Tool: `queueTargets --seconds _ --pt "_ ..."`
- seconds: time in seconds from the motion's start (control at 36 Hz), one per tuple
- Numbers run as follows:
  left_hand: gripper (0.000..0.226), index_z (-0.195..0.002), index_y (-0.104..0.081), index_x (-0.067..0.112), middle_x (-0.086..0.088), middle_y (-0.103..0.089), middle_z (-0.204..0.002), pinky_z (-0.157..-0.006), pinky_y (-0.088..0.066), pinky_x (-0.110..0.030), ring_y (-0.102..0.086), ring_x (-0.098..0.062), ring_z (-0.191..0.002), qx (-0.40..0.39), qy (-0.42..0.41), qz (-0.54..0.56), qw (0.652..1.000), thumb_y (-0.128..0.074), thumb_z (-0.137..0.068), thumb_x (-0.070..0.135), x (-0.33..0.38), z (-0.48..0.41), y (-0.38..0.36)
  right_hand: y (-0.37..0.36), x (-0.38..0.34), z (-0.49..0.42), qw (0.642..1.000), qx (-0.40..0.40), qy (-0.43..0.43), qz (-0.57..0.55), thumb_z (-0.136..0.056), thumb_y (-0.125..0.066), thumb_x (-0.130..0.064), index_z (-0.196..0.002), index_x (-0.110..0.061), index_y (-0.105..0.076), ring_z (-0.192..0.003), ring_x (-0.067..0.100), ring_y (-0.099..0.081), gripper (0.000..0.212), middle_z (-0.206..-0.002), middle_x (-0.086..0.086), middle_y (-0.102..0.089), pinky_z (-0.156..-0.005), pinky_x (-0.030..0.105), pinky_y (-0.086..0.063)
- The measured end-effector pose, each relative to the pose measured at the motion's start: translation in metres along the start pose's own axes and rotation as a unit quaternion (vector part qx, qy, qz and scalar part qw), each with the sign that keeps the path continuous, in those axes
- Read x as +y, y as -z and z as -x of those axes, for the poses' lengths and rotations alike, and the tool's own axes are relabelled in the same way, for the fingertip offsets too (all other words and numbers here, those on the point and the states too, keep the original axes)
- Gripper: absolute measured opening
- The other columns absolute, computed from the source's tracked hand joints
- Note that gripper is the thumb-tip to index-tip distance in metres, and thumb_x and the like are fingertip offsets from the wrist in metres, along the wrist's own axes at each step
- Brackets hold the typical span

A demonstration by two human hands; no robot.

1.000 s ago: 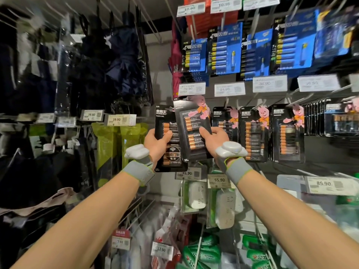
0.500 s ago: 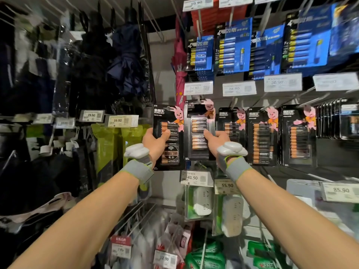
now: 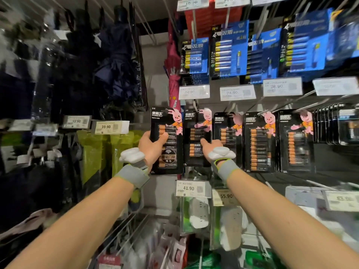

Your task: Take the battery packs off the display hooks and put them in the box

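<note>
The black card battery pack [image 3: 196, 133] in the right hand [image 3: 211, 147] now stands upright beside the hanging row [image 3: 258, 140], thumb in front, fingers curled behind. The left hand [image 3: 152, 147] grips a second black pack [image 3: 168, 121] likewise.

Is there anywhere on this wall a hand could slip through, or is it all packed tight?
Bare back panel shows between the dark umbrellas and the blue battery packs, and again below the pack in the left hand, beside the 41.90 tag. The black battery packs hang nearly edge to edge; no gap there.
</note>
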State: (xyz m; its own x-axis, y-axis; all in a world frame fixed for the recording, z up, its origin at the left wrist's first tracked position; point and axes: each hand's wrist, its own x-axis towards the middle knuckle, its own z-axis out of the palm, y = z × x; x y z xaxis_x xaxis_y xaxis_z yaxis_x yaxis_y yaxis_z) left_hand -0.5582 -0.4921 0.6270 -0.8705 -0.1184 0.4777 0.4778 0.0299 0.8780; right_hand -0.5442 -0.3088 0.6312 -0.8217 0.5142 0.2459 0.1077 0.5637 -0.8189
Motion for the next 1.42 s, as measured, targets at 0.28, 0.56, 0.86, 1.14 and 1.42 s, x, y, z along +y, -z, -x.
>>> queueTargets --seconds 0.28,0.56,0.86,1.14,1.42 --pt "0.029 -0.112 -0.062 0.013 -0.007 -0.070 -0.110 -0.092 -0.054 -0.041 -0.068 -0.024 -0.098 -0.041 -0.001 0.018 0.999 -0.071 -0.088 0.028 0.003 0.006 -0.005 0.004 -0.001 0.004 0.993 -0.033 -0.007 0.114 -0.101 -0.026 -0.049 -0.136 -0.002 -0.046 -0.128 0.032 -0.048 0.061 -0.134 0.018 -0.052 -0.107 0.035 -0.032" --pt "0.024 -0.110 -0.061 0.013 -0.009 -0.071 -0.106 -0.082 -0.053 -0.034 -0.069 -0.025 -0.094 -0.072 0.016 0.072 0.995 -0.070 -0.089 0.020 0.012 0.032 -0.016 0.019 0.017 0.026 0.999 -0.031 0.036 -0.021 -0.095 -0.049 -0.044 -0.139 -0.008 -0.045 -0.121 0.032 -0.052 0.057 -0.132 0.014 -0.055 -0.110 0.039 -0.033" --pt "0.026 -0.102 -0.067 0.015 -0.010 -0.073 -0.105 -0.093 -0.054 -0.047 -0.070 -0.029 -0.096 -0.091 0.029 0.103 0.990 -0.077 -0.081 0.026 0.030 0.077 -0.044 0.052 0.027 0.079 0.970 -0.068 0.064 -0.225 -0.096 -0.053 -0.037 -0.070 -0.015 -0.053 -0.049 0.018 -0.046 0.034 -0.061 0.005 -0.048 -0.050 0.027 -0.045" --pt "0.015 -0.098 -0.070 0.017 -0.010 -0.074 -0.101 -0.092 -0.055 -0.050 -0.071 -0.030 -0.094 -0.116 0.038 0.102 0.987 -0.075 -0.085 0.021 0.047 0.127 -0.076 0.098 0.068 0.113 0.985 -0.037 0.095 -0.137 -0.061 -0.069 -0.065 -0.048 -0.020 -0.038 -0.063 0.021 -0.049 0.057 -0.061 0.008 -0.043 -0.082 0.048 -0.053" --pt "0.021 -0.102 -0.067 0.017 -0.003 -0.072 -0.099 -0.089 -0.055 -0.041 -0.069 -0.021 -0.092 -0.146 -0.012 0.048 0.988 -0.072 -0.088 0.031 0.064 0.156 -0.102 0.136 0.093 0.131 0.985 -0.005 0.105 -0.139 -0.086 -0.063 -0.046 -0.107 -0.010 -0.067 -0.099 0.026 -0.064 0.042 -0.105 0.007 -0.070 -0.091 0.036 -0.049"
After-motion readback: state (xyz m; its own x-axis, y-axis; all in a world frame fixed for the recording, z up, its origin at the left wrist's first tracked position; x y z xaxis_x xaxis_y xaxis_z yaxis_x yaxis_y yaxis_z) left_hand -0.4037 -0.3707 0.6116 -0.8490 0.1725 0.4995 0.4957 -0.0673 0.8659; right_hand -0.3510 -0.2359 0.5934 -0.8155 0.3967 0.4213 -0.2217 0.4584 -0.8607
